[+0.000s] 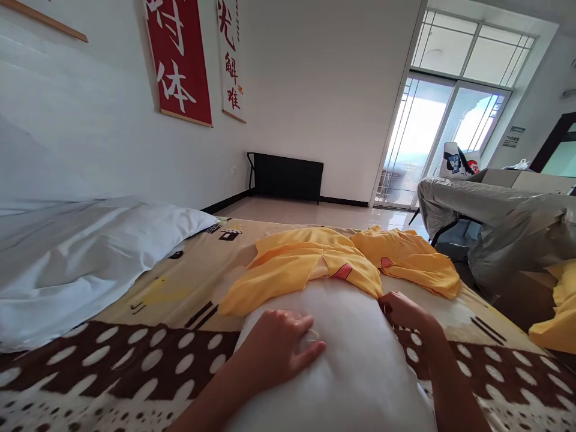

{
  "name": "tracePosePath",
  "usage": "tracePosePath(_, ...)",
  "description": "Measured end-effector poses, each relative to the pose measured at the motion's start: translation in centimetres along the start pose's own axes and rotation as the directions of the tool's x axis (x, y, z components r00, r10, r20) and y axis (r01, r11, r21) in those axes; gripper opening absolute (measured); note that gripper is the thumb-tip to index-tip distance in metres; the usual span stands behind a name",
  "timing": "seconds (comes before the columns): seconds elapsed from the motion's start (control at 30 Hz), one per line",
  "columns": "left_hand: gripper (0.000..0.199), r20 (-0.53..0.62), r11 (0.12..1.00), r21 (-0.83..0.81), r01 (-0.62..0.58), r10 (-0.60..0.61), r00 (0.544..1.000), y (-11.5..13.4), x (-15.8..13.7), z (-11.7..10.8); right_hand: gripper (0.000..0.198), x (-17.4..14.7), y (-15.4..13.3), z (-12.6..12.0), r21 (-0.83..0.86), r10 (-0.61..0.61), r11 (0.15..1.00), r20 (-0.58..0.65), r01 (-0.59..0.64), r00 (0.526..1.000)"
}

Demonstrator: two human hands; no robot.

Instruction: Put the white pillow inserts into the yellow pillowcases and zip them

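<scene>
A plump white pillow lies in front of me on the bed, its far end against a yellow pillowcase. The yellow cloth has a pink-red printed patch and lies loosely over that far end. On top of the pillow rests my left hand, thumb and fingers apart; a thin pale loop shows by its fingers. My right hand is closed at the pillow's far right corner, pinching the pillowcase's edge. Its fingertips are partly hidden.
A second yellow cloth lies beyond my right hand. At left is another white pillow on the patterned bedsheet. A plastic-covered table stands at right, with more yellow cloth below it. A black folded panel leans on the wall.
</scene>
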State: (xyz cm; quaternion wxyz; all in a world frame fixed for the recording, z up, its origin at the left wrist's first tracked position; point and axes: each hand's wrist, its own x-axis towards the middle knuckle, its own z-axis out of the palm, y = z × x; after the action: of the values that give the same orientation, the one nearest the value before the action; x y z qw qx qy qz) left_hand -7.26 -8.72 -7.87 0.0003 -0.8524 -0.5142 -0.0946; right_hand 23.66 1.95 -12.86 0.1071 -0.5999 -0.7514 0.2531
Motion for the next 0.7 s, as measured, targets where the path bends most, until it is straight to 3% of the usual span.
tracePosePath(0.23,0.036,-0.003,0.997,-0.028,-0.074,0.074,0.997,-0.5,0.5,0.7,0.010,-0.4,2.0,-0.2,0.084,0.144,0.984,0.170,-0.160,0.975)
tracePosePath(0.37,0.032,-0.005,0.994,-0.021,-0.107,0.107,0.994,-0.6,0.5,0.7,0.005,0.4,3.3,0.2,0.088,0.200,0.971,0.202,-0.221,0.959)
tracePosePath(0.53,0.030,0.007,0.996,0.009,-0.088,0.088,0.996,-0.8,0.3,0.6,0.016,0.9,3.0,1.3,0.090,0.092,0.990,0.204,-0.113,0.975)
tracePosePath(0.7,0.026,0.007,0.998,-0.004,-0.065,0.065,0.998,-1.3,0.0,-0.2,0.023,0.1,2.5,0.5,0.115,-0.015,0.993,0.225,-0.011,0.974)
